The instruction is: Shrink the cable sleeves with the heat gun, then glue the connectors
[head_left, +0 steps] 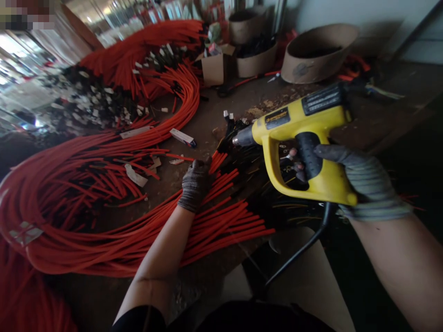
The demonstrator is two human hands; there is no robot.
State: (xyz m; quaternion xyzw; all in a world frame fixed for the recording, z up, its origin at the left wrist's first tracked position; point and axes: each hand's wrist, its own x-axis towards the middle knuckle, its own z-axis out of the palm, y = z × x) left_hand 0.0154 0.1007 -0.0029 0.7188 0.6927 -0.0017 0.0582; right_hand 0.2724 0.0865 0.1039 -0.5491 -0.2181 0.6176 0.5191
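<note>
Gripped in my right hand (370, 180), in a striped glove, is a yellow heat gun (311, 133) with a black handle grip. Its metal nozzle (244, 138) points left, over the black wire ends of the orange cables. A black cord (320, 230) hangs from its base. My left hand (196, 182), in a dark grey glove, is closed around orange cables (218, 161) near their ends, short of the nozzle. More orange cables (228, 230) fan out beneath my left wrist, their thin black wires running right.
A large cable coil (38, 184) loops across the left of the table. Behind lie another orange bundle (145, 50) and dark cable ends with white connectors (93, 99). A small box (183, 137), an open carton (212, 69) and round cardboard tubs (311, 57) stand farther back.
</note>
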